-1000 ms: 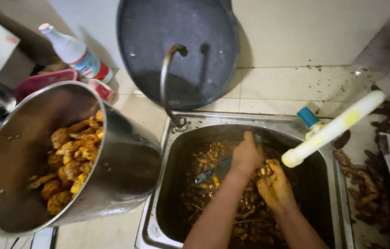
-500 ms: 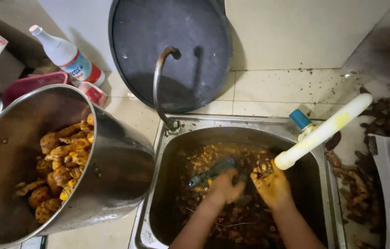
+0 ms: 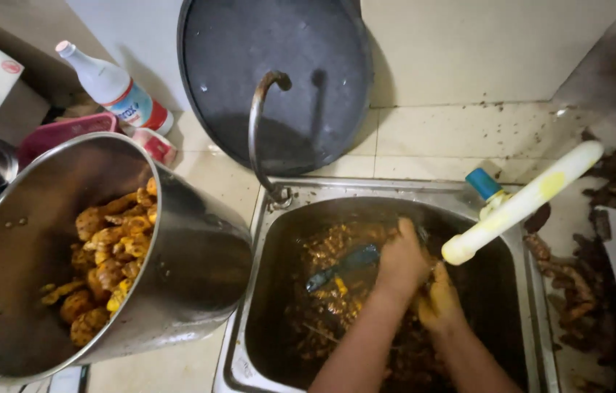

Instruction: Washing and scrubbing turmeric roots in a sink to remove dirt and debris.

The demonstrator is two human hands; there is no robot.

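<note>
While both hands work low in the sink, the scene breaks down as follows.

Sink: one steel sink (image 3: 257, 291) at near right, holding dark brown water and many pale brown roots (image 3: 337, 247), too many and too submerged to count.

Left hand: the left hand (image 3: 401, 263) is in the middle of the sink, fingers curled down into the water; what it grips, if anything, I cannot tell.

Right hand: the right hand (image 3: 439, 300), stained yellow, lies just right of and touching the left, clenched over something hidden by the fingers.

Brush: one dark blue-handled tool (image 3: 343, 266) lies in the water just left of the left hand, its long axis running from near left up to far right, the far end pointing at the hand; whether the hand touches it is unclear.

Pale handle: one white-and-yellow stick (image 3: 522, 202) slants over the sink's right rim, its low end just above the right hand, its high end pointing far right.

Pot: one large steel pot (image 3: 199, 262) at left, tipped with its mouth toward the near left, holding yellow-orange cleaned roots (image 3: 108, 262).

Tap: one curved tap (image 3: 258, 131) behind the sink.

Pan: one dark round pan (image 3: 279, 65) leaning on the far wall.

Bottle: one white bottle (image 3: 115, 91) lying tilted at far left.

Right counter: dark unwashed roots (image 3: 577, 291) heaped beside the sink.
</note>
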